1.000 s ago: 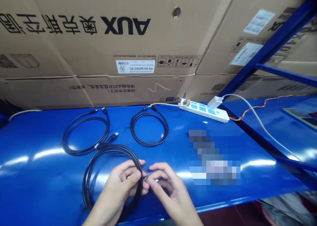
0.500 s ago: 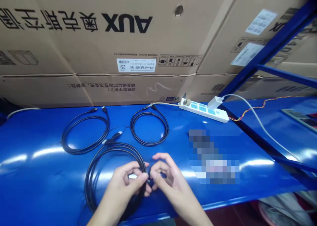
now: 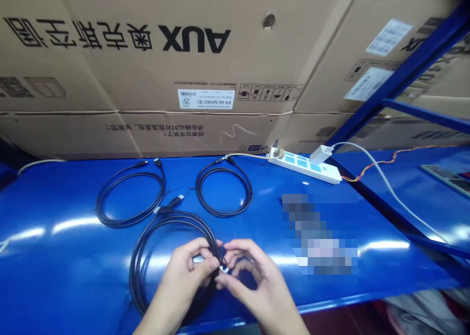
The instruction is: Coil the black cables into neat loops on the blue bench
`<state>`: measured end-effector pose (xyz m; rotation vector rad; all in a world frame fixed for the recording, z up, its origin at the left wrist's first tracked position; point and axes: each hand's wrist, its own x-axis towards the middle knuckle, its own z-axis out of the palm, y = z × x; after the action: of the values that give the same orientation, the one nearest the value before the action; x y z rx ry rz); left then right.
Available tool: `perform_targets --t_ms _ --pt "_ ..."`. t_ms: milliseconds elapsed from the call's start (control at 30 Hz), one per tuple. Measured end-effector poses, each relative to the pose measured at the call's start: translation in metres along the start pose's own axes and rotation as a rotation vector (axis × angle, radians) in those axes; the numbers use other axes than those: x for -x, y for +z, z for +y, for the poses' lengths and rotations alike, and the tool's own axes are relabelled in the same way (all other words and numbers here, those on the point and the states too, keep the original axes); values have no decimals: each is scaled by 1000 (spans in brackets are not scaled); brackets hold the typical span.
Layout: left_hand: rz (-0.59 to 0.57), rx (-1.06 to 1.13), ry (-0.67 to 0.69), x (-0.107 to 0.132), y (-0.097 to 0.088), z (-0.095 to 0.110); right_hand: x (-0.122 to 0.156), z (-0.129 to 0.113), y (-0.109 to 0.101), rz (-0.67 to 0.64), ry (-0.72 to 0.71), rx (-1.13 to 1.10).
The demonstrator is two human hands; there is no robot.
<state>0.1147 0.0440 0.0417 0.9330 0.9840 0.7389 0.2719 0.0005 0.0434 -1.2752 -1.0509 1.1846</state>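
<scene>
My left hand is closed round the right side of a thick coil of black cable, thumb and fingers pinching the strands together. The plugs of this coil lie at its top on the blue surface. Just right of the pinched strands is a small dark loop, perhaps a tie, too small to make out fully. Around it curves my right hand, thumb tip close to my left fingers and forefinger raised apart from the thumb. Two smaller coils, a left black cable and a right black cable, lie behind.
A white power strip with a charger lies at the back, its white cord trailing right. A pixelated item is to my right. Cardboard boxes stand behind the blue tabletop; a blue frame bar slants at right.
My right thumb has dropped and spread away from the forefinger, showing the small dark loop. My left hand keeps its hold on the coil. The view has shifted slightly.
</scene>
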Motion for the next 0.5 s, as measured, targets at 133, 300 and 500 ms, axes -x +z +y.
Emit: perform_targets --t_ms 133,300,500 --pt "-1 20 -11 0 0 0 1 3 6 91 39 -82" --pt "24 53 -32 2 1 3 1 2 7 124 84 -161" --pt "-101 156 -116 12 -5 10 -2 7 3 141 21 -94"
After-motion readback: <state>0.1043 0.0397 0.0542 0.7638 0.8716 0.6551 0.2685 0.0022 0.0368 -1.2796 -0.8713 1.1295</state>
